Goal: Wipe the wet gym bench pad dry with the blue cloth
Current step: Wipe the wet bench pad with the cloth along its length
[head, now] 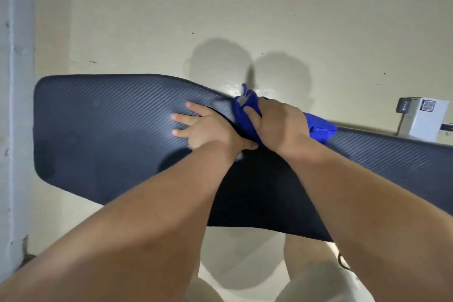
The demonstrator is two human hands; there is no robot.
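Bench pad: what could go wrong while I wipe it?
The blue cloth is bunched in your right hand at the far edge of the bench pad, so it may miss wet patches or slip over that edge. Your left hand presses flat on the pad and could slide if it is wet.

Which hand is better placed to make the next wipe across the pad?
Right. The right hand grips the blue cloth at the far edge of the bench pad. The left hand lies flat on the pad, fingers spread, holding nothing, so it probably best steadies it.
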